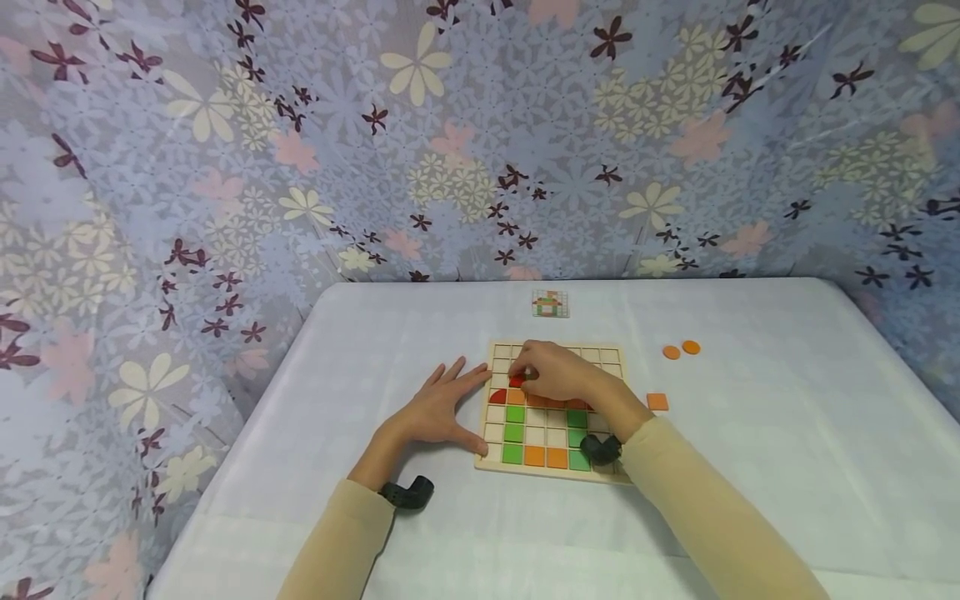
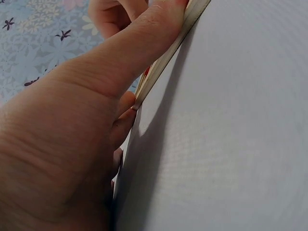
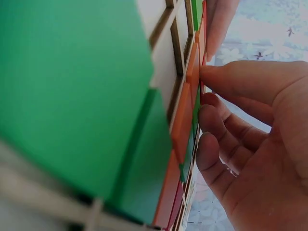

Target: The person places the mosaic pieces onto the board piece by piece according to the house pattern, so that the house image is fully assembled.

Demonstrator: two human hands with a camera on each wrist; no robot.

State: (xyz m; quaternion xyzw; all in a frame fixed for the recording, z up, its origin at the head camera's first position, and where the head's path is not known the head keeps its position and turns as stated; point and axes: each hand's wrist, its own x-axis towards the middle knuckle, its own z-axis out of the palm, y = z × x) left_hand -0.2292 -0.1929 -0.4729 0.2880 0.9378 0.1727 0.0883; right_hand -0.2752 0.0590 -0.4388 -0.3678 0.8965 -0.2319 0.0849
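A wooden grid board lies on the table, with green, orange and red tiles set in its cells. My left hand is spread along the board's left edge, its thumb at the near left corner and fingertips at the edge farther up. In the left wrist view the thumb rests against the board's side. My right hand is over the board's upper part, thumb and fingers pinching a red tile at a cell above the orange row. In the right wrist view its fingertips meet the board, largely hiding that tile.
Two orange discs and an orange square tile lie right of the board. Behind it is a small pattern card with a coloured grid picture. A white cloth covers the table; a flowered curtain hangs behind.
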